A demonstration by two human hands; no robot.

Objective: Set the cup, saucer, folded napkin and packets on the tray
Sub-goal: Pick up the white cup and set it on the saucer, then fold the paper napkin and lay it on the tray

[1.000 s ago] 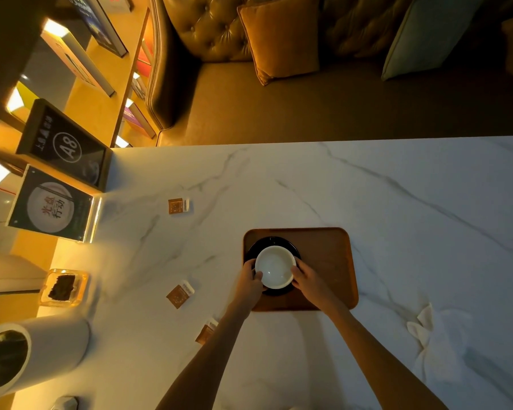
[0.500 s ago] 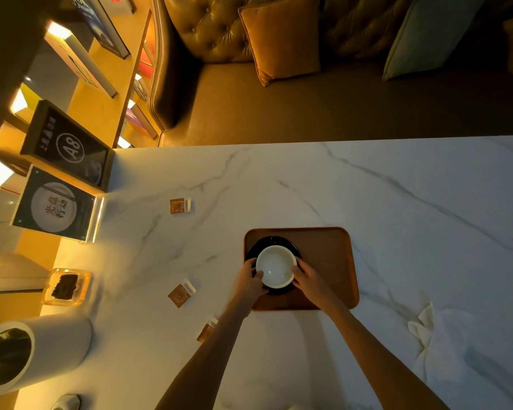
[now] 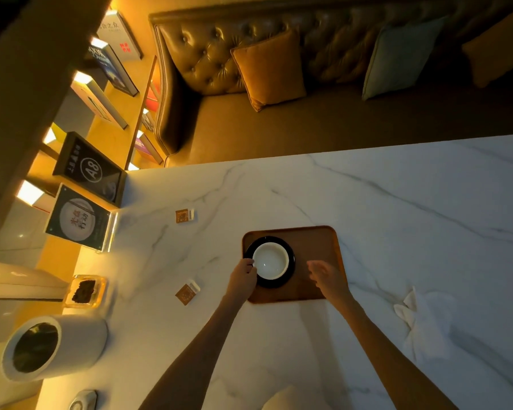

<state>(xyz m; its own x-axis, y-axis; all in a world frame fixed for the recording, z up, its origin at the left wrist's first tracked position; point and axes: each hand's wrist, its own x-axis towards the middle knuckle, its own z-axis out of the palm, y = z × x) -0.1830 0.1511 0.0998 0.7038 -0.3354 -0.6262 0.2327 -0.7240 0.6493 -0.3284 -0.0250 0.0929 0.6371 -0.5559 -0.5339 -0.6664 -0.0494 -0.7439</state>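
A white cup (image 3: 270,260) stands on a black saucer (image 3: 290,270) in the left half of the brown wooden tray (image 3: 317,241). My left hand (image 3: 242,278) touches the cup's left rim with its fingertips. My right hand (image 3: 326,276) hovers over the tray to the right of the saucer, fingers apart, holding nothing. A white napkin (image 3: 418,318) lies crumpled on the marble table (image 3: 397,208) to the right of the tray. Two brown packets lie on the table left of the tray, the far packet (image 3: 184,216) and the near packet (image 3: 187,292).
Upright sign stands (image 3: 80,220) line the table's left edge. A glass dish (image 3: 85,291) with dark contents and a white cylindrical container (image 3: 54,347) lie at the near left. A leather sofa (image 3: 279,93) with cushions runs behind the table.
My right hand has let go of the cup and drawn back to the right. My left hand stays at the cup's left rim. The third packet near my left forearm is hidden now.
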